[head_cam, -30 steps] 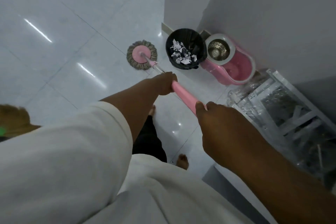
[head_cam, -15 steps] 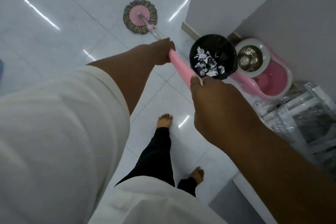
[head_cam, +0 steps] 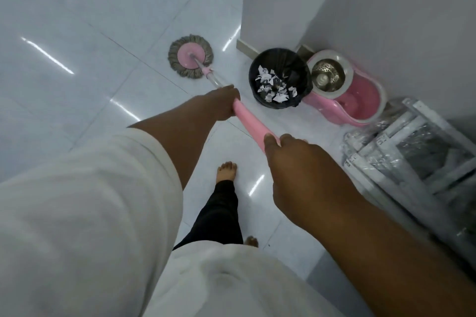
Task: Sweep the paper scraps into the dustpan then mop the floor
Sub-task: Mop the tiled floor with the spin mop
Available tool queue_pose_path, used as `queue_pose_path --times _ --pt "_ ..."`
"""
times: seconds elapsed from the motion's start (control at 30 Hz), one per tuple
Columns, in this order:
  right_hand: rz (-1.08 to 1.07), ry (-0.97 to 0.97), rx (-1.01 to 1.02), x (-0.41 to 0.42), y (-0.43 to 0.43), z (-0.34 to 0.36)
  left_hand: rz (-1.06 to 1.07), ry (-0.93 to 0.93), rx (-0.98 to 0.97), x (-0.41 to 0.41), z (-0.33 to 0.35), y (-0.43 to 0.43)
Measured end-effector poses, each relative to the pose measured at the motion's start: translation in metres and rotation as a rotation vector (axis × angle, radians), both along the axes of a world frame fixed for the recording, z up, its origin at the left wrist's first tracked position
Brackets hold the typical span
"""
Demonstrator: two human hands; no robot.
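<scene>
A round mop head [head_cam: 190, 56], pink disc with grey strands, lies flat on the white tiled floor [head_cam: 77, 33] ahead of me. Its pink handle [head_cam: 249, 121] runs back toward me. My left hand [head_cam: 219, 103] grips the handle lower down, where the pink sleeve meets the metal rod. My right hand [head_cam: 296, 162] holds the handle's upper end. White paper scraps [head_cam: 274, 85] lie inside a black-lined bin [head_cam: 280, 77] just right of the mop.
A pink spin-mop bucket [head_cam: 347, 90] with a steel basket stands beside the bin against the grey wall [head_cam: 386, 8]. A plastic-wrapped white rack [head_cam: 412, 152] lies at right. My bare feet [head_cam: 226, 170] are on the tiles below the handle.
The mop head went away from the bin across the floor, then came back nearer to it. My view shifted with it. Both hands kept their hold on the handle.
</scene>
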State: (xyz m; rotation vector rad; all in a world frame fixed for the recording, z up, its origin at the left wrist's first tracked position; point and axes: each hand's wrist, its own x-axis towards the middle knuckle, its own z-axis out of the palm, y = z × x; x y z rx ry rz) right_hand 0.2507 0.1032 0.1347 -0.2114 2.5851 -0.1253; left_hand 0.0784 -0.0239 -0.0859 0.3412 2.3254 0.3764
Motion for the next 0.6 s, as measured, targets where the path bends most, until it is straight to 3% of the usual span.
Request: queue_pose_path --times 0.33,0.6 --pt "-0.104 -0.114 0.043 0.204 0.028 0.057 -0.134 -0.087 0.053 0.217 0.056 0.049" --pt "-0.126 -0.120 0.083 0.256 0.017 0.072 -0.166 -0.085 0.029 0.266 0.060 0.054"
